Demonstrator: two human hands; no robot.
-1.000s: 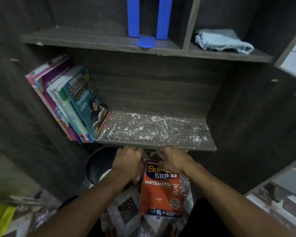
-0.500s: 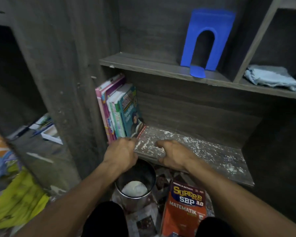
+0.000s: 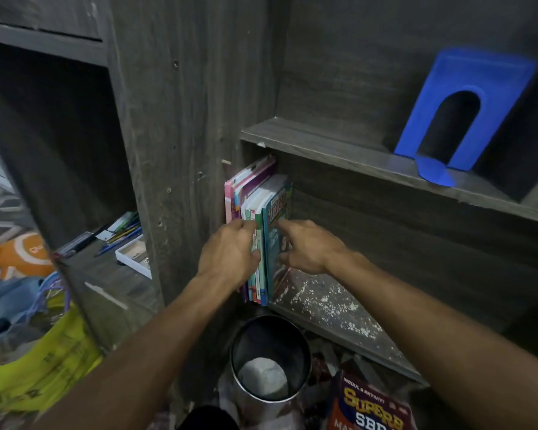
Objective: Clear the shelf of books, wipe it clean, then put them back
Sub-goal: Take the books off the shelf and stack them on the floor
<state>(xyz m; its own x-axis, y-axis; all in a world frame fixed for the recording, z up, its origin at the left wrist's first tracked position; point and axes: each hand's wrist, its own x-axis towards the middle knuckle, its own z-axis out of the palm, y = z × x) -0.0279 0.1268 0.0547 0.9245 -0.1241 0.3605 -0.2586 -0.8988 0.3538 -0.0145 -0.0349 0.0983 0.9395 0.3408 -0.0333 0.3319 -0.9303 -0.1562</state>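
Speckled shelf (image 3: 323,302), books (image 3: 261,197) upright at left, spines outward

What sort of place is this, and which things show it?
Probably a home study corner: school books stand on a dusty wooden shelf, pens lie in the next compartment, and a blue bookend stands above.

Home study nook: schoolbooks (image 3: 263,231), pens (image 3: 123,232).
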